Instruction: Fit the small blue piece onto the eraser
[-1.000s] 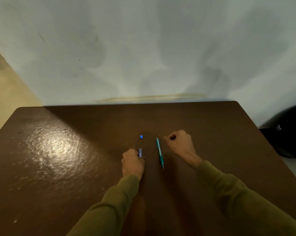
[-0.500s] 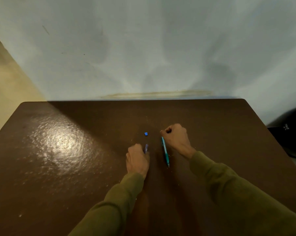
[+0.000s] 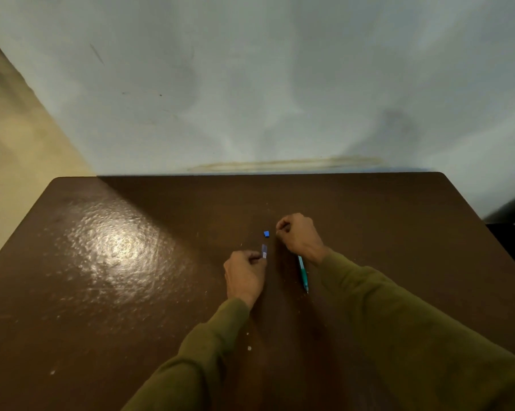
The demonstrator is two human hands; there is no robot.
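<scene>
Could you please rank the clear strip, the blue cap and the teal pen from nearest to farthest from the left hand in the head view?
1. Clear strip: pinched in the left hand.
2. Blue cap: just beyond the strip.
3. Teal pen: to the right, partly under the right wrist.

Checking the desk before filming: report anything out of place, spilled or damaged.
Nothing spilled or broken. Pale crumbs dot the brown table near the left sleeve, and a tiny blue piece lies loose between the hands. The wall carries a yellowish stain above the table's far edge.
</scene>
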